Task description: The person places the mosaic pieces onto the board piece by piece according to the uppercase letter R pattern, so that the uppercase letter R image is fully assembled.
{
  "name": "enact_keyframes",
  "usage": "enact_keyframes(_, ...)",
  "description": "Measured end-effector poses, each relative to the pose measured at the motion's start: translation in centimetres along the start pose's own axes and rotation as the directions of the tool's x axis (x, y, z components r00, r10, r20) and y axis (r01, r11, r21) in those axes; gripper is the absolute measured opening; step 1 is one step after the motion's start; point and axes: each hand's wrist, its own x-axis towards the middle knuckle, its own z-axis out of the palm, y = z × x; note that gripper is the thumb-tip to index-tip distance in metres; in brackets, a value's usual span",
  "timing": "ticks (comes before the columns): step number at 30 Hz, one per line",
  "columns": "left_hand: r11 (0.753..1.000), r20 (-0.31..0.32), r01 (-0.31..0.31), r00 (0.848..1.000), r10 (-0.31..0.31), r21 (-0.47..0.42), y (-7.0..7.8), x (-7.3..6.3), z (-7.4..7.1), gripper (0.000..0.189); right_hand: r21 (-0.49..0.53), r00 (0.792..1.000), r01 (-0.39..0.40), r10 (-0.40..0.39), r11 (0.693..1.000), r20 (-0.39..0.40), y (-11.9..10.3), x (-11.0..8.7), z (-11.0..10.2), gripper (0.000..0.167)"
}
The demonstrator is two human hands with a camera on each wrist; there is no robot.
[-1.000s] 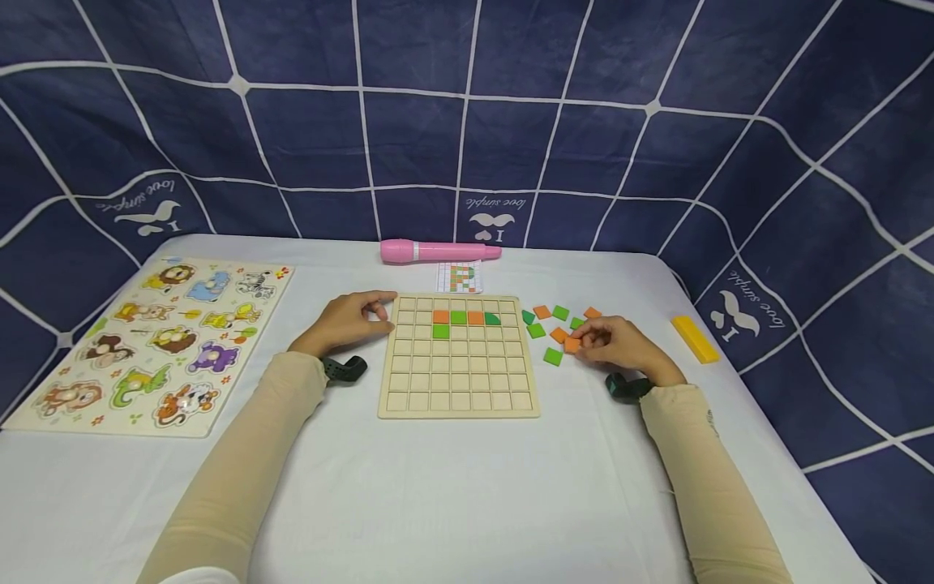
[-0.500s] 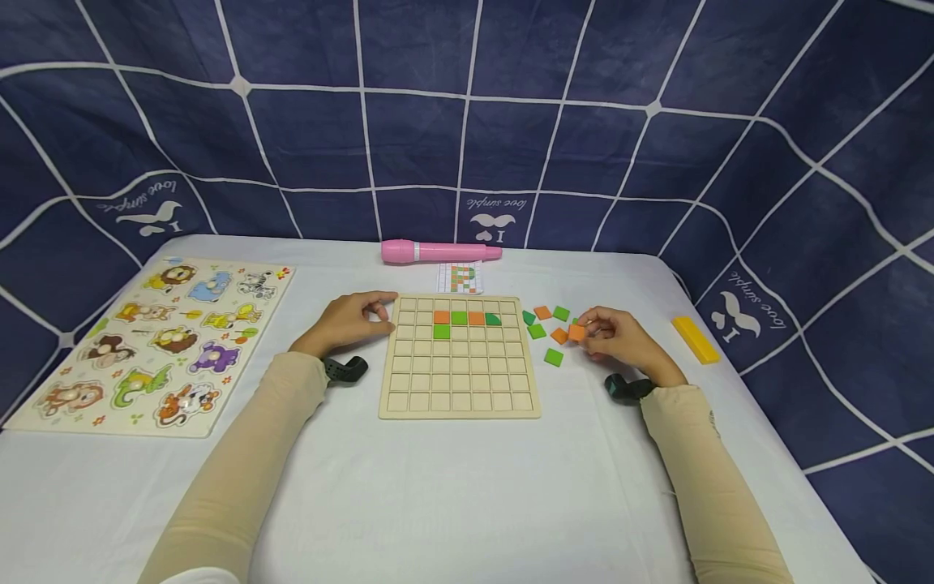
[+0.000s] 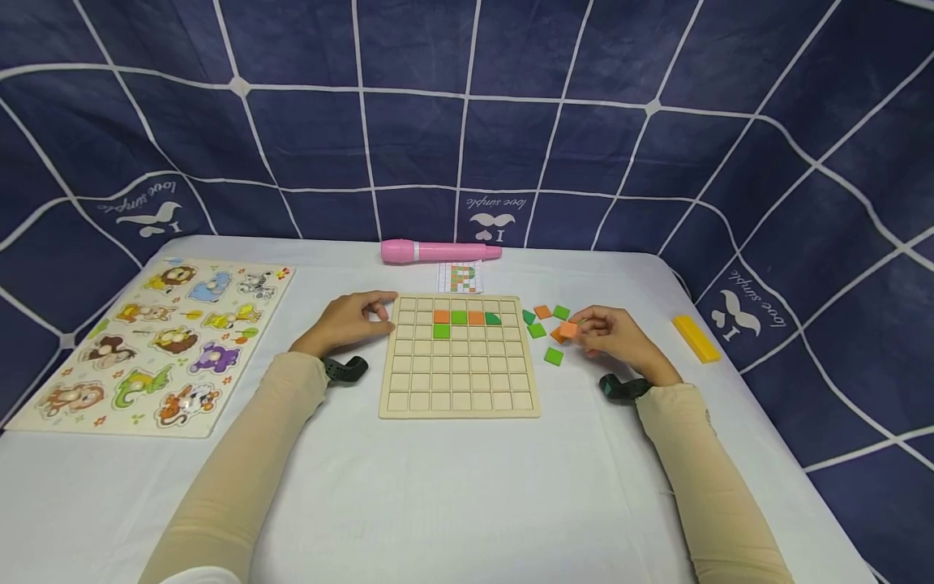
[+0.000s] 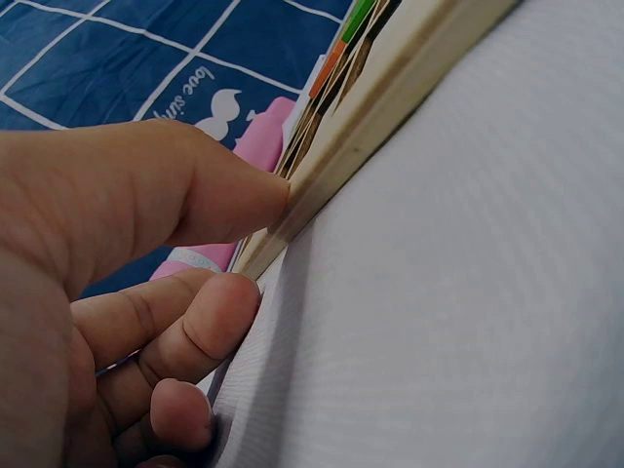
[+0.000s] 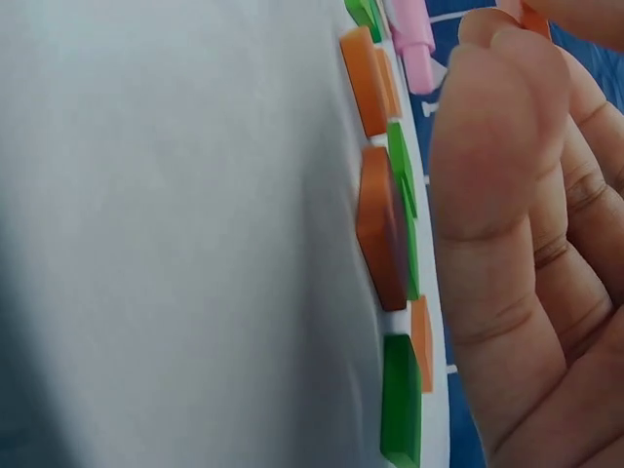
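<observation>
In the head view my left hand (image 3: 350, 319) touches the left edge and far-left corner of a wooden grid board (image 3: 460, 389). Its thumb rests against the board's side in the left wrist view, and the other fingers are loosely bent. Orange and green square tiles and a dark green quarter-round tile (image 3: 492, 319) sit in the board's upper cells. Right of the board, my right hand (image 3: 613, 331) pinches an orange square tile (image 3: 569, 329), slightly raised over another orange tile (image 3: 558, 335). Only a bit of the held tile (image 5: 531, 18) shows in the right wrist view.
Loose tiles, including a green square (image 3: 554, 356), lie between board and right hand. Behind the board are a small pattern card (image 3: 461, 278) and a pink microphone-like toy (image 3: 445, 252). An animal puzzle (image 3: 241, 345) lies left, a yellow block (image 3: 696, 339) far right.
My right hand has lifted the orange tile and moved it away from me, then slightly left over the other tiles. My left hand stays at the board's corner.
</observation>
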Motion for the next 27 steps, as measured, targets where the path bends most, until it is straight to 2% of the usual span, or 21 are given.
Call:
enact_keyframes(14,1.0,0.001,0.007,1.0,-0.007,0.005,-0.1,0.1,0.1,0.067,0.036,1.0,0.012,-0.012,0.999,0.007,-1.0,1.2,2.8,0.04)
enact_keyframes(22,1.0,0.003,0.004,1.0,-0.005,0.011,-0.2,0.1,0.1,0.067,0.071,0.998,0.011,-0.016,0.997,0.061,-2.3,2.0,4.7,0.04)
enact_keyframes(27,1.0,0.001,0.004,1.0,-0.004,0.011,-0.1,0.0,0.1,0.067,0.046,0.997,0.007,-0.011,0.999,0.082,-3.5,2.6,5.8,0.037)
